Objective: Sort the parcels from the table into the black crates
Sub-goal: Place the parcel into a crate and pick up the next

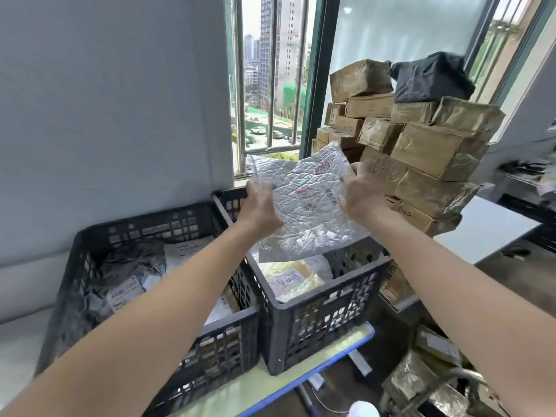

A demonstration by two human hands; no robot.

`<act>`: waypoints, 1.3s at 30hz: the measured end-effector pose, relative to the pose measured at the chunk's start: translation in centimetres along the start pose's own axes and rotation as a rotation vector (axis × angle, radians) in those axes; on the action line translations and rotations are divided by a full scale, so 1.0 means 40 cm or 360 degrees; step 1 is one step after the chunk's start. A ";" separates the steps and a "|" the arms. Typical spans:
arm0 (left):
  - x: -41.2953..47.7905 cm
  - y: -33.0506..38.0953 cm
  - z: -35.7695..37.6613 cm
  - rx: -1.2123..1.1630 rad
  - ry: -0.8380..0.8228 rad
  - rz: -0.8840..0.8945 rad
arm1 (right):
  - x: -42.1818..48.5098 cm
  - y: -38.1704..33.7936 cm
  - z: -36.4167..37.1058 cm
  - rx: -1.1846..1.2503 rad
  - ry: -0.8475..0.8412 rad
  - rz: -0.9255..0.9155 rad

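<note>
Silver foil mailer (307,212), heavily creased, is held in the air by both hands, above the rear half of the right crate (325,320) and clear of its contents. Left hand (260,206) is clamped on the mailer's left edge, fingers curled over it. Right hand (359,194) grips the right edge, thumb and fingers closed on the sheet. A white label (316,197) with a barcode faces the holder, and a red stamp sits above it near the top edge.

The right crate contains a yellowish parcel (288,278) with handwritten marks. Left crate (222,350) stands just beside it and holds grey and white bags (129,275). Both crates sit on a pale green desk (352,337) with a blue edge.

To the right, brown taped boxes (427,145) are stacked high on a white table (487,227), with a black-wrapped parcel (430,79) on top. Behind the mailer, a barred window (270,85) looks onto buildings.
</note>
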State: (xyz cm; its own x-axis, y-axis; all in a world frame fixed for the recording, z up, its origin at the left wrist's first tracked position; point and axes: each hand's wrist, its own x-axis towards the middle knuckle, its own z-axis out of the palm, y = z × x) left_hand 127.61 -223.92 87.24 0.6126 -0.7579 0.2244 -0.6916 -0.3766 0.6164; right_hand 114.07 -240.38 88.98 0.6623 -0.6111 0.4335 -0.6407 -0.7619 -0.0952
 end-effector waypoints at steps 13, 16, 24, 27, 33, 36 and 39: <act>0.310 -0.153 0.106 0.0198 -0.0095 -0.0324 | 0.286 0.028 0.281 -0.0169 -0.0558 -0.0141; 0.332 -0.201 0.153 0.0265 -0.0231 -0.0433 | 0.308 0.012 0.371 -0.0141 -0.0745 -0.0275; 0.368 -0.290 0.287 0.0299 0.0006 -0.0553 | 0.352 0.041 0.586 0.0383 -0.0805 -0.0127; 0.374 -0.313 0.331 0.0401 0.0046 -0.0545 | 0.346 0.063 0.654 0.0401 -0.0813 -0.0156; 0.363 -0.337 0.396 0.0702 -0.0459 -0.0975 | 0.294 0.100 0.750 0.0078 -0.0899 -0.0525; 0.365 -0.316 0.411 0.0799 -0.0705 -0.0861 | 0.281 0.100 0.788 -0.0068 -0.1066 -0.0727; 0.368 -0.294 0.417 0.0798 -0.0756 -0.0677 | 0.269 0.103 0.821 -0.0145 -0.1238 -0.0769</act>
State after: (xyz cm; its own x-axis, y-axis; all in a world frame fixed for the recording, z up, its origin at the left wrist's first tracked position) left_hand 138.38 -239.54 70.71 0.7117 -0.5990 -0.3670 -0.5943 -0.7920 0.1399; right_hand 131.33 -257.14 63.83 0.9195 -0.2278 -0.3203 -0.2323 -0.9723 0.0246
